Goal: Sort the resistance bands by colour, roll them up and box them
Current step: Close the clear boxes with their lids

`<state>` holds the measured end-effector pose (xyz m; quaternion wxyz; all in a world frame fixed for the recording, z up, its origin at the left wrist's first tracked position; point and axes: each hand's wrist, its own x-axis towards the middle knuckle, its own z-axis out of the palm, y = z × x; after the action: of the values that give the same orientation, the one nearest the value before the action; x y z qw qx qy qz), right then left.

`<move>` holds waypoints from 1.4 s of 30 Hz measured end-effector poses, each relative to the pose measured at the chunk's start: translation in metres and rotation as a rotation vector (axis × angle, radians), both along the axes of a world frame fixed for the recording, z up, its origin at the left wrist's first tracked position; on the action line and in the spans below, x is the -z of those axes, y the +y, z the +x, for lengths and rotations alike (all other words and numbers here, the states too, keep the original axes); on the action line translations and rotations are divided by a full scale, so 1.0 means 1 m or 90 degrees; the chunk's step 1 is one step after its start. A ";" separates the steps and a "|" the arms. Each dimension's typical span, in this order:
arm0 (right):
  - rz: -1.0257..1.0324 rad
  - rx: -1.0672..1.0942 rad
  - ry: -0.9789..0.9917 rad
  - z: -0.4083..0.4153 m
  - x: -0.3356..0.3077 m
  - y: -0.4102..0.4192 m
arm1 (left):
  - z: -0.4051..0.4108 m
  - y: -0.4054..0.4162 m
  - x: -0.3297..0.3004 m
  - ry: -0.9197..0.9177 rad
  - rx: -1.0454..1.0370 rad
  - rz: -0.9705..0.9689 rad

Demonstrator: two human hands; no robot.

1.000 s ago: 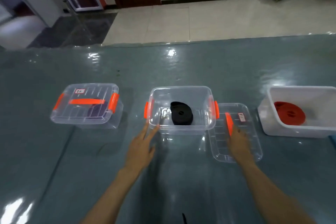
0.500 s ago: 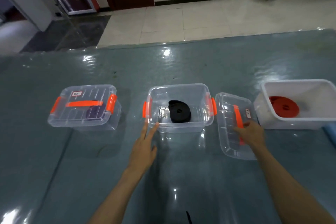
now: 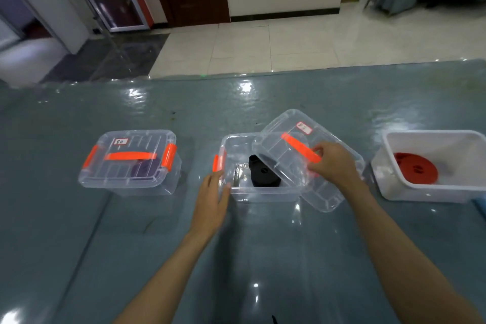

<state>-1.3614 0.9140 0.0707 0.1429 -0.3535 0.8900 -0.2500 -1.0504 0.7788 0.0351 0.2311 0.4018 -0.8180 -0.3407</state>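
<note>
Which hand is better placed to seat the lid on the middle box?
Right. The right hand already grips the lid, tilted over the middle box; the left hand only rests against it.

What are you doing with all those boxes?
A person is packing rolled resistance bands by colour. The right hand holds a clear lid tilted over the middle box, which has a black band inside. The left hand steadies that box. The left box is already shut, and a red band sits in the white bin.
</note>
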 end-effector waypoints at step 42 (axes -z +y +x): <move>-0.223 0.255 -0.075 0.061 0.048 -0.020 | -0.070 -0.032 0.009 0.091 -0.301 0.022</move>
<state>-1.3006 0.8937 0.0224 0.0791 -0.1748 0.8755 -0.4436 -1.1205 0.7467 0.0261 0.3547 0.5606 -0.6768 -0.3191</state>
